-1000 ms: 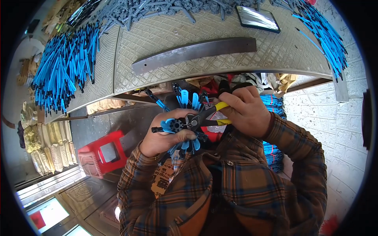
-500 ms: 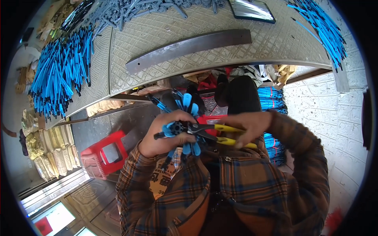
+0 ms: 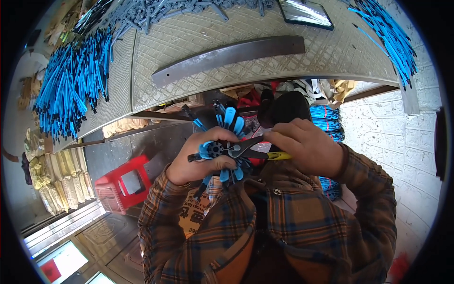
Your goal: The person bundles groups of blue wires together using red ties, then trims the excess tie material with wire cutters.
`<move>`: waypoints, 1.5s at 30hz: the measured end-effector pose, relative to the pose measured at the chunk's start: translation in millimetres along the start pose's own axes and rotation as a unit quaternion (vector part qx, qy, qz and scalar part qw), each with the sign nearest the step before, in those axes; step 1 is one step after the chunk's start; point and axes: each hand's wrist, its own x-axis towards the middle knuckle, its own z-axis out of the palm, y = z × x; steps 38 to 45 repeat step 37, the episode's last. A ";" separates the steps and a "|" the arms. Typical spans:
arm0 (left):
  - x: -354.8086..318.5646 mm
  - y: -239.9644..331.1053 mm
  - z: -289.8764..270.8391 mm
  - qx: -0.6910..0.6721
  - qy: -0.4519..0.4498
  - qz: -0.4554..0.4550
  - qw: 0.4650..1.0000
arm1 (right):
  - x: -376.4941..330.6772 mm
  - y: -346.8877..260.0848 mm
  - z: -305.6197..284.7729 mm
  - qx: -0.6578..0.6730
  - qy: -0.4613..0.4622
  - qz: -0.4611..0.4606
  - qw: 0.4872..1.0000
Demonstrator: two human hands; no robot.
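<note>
My left hand (image 3: 191,158) is closed around a round black hub (image 3: 216,149) with a ring of notches on its face. Blue strips with black ends (image 3: 230,116) fan out from it above and below the fingers. Against the hub's right side rest the dark jaws of a pair of pliers (image 3: 253,147) with yellow handles. My right hand (image 3: 312,146) is wrapped over these handles, hiding most of them. What exactly the jaws grip is too small to tell.
Ahead stands a patterned table (image 3: 189,38) carrying a curved metal bar (image 3: 231,59), grey plastic parts (image 3: 161,12), a dark flat tray (image 3: 306,13) and heaps of blue rods (image 3: 71,90). A red stool (image 3: 124,184) is on the left; bundled blue rods (image 3: 326,123) stand on the right.
My right hand has come up and closed over the pliers' handles, which stood farther apart and in plain sight before. The hub in my left hand has hardly moved.
</note>
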 end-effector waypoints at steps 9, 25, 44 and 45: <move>6.8 2.9 2.0 0.054 -0.089 0.018 0.994 | 25.6 112.4 49.3 0.482 -0.148 -0.079 0.860; 12.5 7.3 3.8 0.069 -0.093 0.002 0.993 | -8.2 14.2 -1.0 0.104 -0.044 0.037 0.993; 16.1 7.4 -0.6 0.070 -0.126 -0.009 0.990 | 6.0 64.3 24.5 0.375 -0.084 0.137 0.913; 16.1 7.4 -0.6 0.070 -0.126 -0.009 0.990 | 6.0 64.3 24.5 0.375 -0.084 0.137 0.913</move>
